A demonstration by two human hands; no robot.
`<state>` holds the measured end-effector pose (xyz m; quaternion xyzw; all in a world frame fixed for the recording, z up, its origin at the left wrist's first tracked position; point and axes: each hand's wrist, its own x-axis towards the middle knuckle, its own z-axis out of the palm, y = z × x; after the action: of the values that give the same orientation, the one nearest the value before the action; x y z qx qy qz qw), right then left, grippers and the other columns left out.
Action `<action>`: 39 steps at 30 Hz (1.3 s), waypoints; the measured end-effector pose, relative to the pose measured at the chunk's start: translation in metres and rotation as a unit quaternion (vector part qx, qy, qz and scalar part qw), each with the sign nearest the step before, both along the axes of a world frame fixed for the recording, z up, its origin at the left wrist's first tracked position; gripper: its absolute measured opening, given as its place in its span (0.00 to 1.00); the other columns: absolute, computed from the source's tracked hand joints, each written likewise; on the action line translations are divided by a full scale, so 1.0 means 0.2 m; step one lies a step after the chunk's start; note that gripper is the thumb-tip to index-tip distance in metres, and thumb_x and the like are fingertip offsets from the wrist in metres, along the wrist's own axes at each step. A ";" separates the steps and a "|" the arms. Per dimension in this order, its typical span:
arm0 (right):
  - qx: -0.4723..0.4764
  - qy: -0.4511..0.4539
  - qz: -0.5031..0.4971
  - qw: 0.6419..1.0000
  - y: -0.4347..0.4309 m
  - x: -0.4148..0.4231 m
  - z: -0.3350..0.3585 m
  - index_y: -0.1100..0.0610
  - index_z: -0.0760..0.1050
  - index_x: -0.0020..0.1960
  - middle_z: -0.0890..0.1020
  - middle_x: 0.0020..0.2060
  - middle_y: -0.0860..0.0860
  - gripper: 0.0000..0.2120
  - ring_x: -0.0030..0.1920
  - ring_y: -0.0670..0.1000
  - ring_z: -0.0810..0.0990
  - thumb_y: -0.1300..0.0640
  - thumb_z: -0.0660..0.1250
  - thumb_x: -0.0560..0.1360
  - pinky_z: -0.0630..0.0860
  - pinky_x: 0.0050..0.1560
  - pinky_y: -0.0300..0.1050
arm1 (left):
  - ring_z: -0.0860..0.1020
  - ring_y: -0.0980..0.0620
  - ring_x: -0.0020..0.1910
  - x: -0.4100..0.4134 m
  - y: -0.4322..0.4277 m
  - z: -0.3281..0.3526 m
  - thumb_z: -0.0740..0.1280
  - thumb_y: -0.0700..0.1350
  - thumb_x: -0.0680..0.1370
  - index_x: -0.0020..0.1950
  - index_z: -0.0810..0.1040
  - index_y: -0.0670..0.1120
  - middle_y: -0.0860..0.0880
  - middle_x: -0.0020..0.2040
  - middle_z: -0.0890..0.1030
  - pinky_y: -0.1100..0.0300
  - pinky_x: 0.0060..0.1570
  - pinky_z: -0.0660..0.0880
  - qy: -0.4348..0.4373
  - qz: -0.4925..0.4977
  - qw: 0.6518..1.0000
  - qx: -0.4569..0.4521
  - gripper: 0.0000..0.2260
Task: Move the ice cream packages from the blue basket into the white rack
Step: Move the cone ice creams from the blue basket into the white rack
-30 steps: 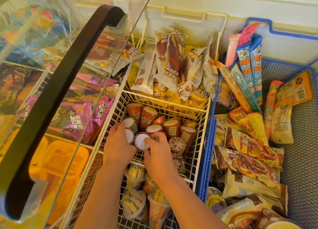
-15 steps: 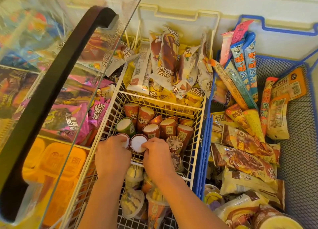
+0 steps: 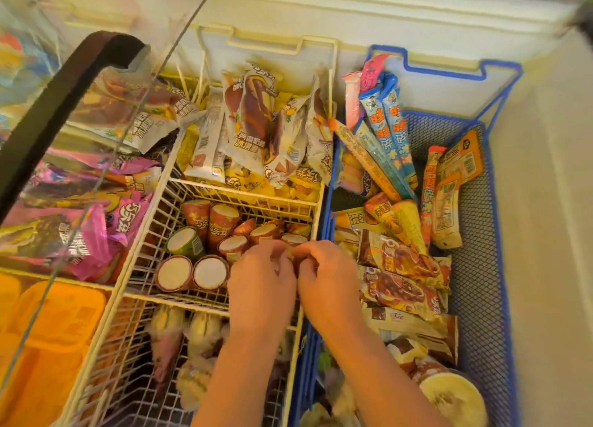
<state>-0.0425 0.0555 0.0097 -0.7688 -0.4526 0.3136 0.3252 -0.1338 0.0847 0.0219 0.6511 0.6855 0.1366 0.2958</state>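
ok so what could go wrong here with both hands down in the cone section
1. Both hands, left hand and right hand, crowd the right end of the packed cones; a nudge could tip the upright ones.
2. Wrists rest across the white rack divider wire, so a snag is possible.
3. The blue basket still holds many wrapped bars, so melting may be a concern.

- both hands have shifted right across the middle compartment of the white rack (image 3: pixel 154 214), off the two front cones (image 3: pixel 192 272), which now stand uncovered.
- the left hand (image 3: pixel 261 280) and right hand (image 3: pixel 325 274) now meet, curled, over the cones by the rack's right wall.
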 end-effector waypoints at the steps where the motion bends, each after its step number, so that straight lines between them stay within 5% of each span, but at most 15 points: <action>1: -0.005 -0.011 -0.001 1.000 -0.01 0.06 0.00 0.54 0.83 0.49 0.84 0.46 0.49 0.12 0.46 0.45 0.79 0.65 0.62 0.75 0.68 0.46 0.28 | 0.80 0.53 0.42 0.06 0.00 -0.01 0.65 0.45 0.77 0.54 0.82 0.51 0.54 0.45 0.84 0.62 0.38 0.71 0.002 -0.014 1.000 -0.004 0.08; 6: -0.012 -0.072 -0.040 0.997 -0.09 0.37 -0.03 0.58 0.82 0.51 0.85 0.45 0.53 0.09 0.44 0.51 0.81 0.64 0.65 0.74 0.77 0.48 0.44 | 0.79 0.49 0.53 0.35 -0.05 -0.05 0.65 0.45 0.78 0.60 0.80 0.49 0.48 0.57 0.79 0.56 0.52 0.73 0.004 -0.072 0.997 -0.024 0.12; 8: -0.027 -0.098 -0.065 0.993 -0.13 0.51 -0.07 0.60 0.81 0.52 0.85 0.45 0.56 0.09 0.43 0.53 0.81 0.64 0.66 0.74 0.78 0.49 0.50 | 0.79 0.49 0.51 0.44 -0.09 -0.06 0.64 0.45 0.78 0.59 0.80 0.49 0.49 0.54 0.80 0.58 0.48 0.73 -0.014 -0.082 0.996 -0.018 0.11; 14: -0.077 -0.077 -0.140 0.984 -0.18 0.75 -0.17 0.56 0.78 0.61 0.84 0.50 0.51 0.15 0.46 0.49 0.82 0.60 0.68 0.74 0.79 0.50 0.43 | 0.77 0.59 0.42 0.65 -0.21 -0.16 0.64 0.45 0.78 0.59 0.79 0.50 0.54 0.47 0.81 0.69 0.37 0.72 -0.093 -0.059 0.989 -0.096 0.11; 19: -0.105 -0.062 -0.146 0.982 -0.11 0.78 -0.27 0.59 0.75 0.64 0.83 0.53 0.56 0.17 0.48 0.51 0.81 0.62 0.66 0.75 0.76 0.48 0.42 | 0.80 0.52 0.53 0.84 -0.17 -0.29 0.65 0.47 0.78 0.61 0.79 0.47 0.50 0.54 0.83 0.55 0.55 0.77 -0.196 0.076 0.945 -0.252 0.12; 24: -0.116 -0.057 -0.169 0.977 -0.07 0.84 -0.35 0.62 0.77 0.61 0.82 0.53 0.60 0.15 0.54 0.59 0.79 0.65 0.64 0.74 0.73 0.51 0.47 | 0.80 0.44 0.54 0.98 -0.03 -0.43 0.65 0.44 0.78 0.61 0.80 0.42 0.46 0.51 0.83 0.51 0.58 0.77 -0.247 0.159 0.905 -0.307 0.14; 28: -0.122 -0.025 -0.182 0.975 -0.07 0.87 -0.40 0.58 0.78 0.59 0.84 0.51 0.56 0.14 0.47 0.51 0.78 0.64 0.65 0.74 0.66 0.43 0.38 | 0.79 0.41 0.43 1.04 0.02 -0.52 0.65 0.43 0.76 0.43 0.77 0.43 0.48 0.35 0.78 0.46 0.51 0.77 -0.240 0.161 0.905 -0.313 0.05; 32: -0.126 0.013 -0.191 0.973 -0.05 0.91 -0.46 0.54 0.78 0.61 0.84 0.50 0.53 0.14 0.44 0.45 0.75 0.60 0.67 0.76 0.66 0.41 0.32 | 0.81 0.39 0.52 1.09 0.06 -0.56 0.67 0.48 0.77 0.50 0.77 0.42 0.43 0.46 0.83 0.44 0.55 0.78 -0.214 0.149 0.916 -0.305 0.10; 35: -0.144 0.069 -0.203 0.966 -0.03 0.93 -0.51 0.55 0.72 0.68 0.81 0.60 0.53 0.20 0.56 0.49 0.77 0.60 0.66 0.76 0.66 0.51 0.34 | 0.80 0.38 0.56 1.11 0.09 -0.62 0.67 0.52 0.77 0.61 0.77 0.39 0.39 0.57 0.82 0.45 0.58 0.77 -0.173 0.129 0.924 -0.317 0.20; 39: -0.156 0.123 -0.241 0.950 -0.02 0.94 -0.54 0.54 0.69 0.71 0.77 0.65 0.54 0.23 0.64 0.53 0.75 0.61 0.66 0.77 0.72 0.59 0.44 | 0.81 0.38 0.53 1.11 0.08 -0.64 0.66 0.51 0.77 0.57 0.78 0.38 0.38 0.53 0.82 0.44 0.54 0.79 -0.173 0.133 0.921 -0.322 0.17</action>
<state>0.1452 0.0524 -0.0993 -0.8516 -0.1556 0.3850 0.3199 0.0887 0.1007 -0.1065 0.3900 0.7107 0.0570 0.5827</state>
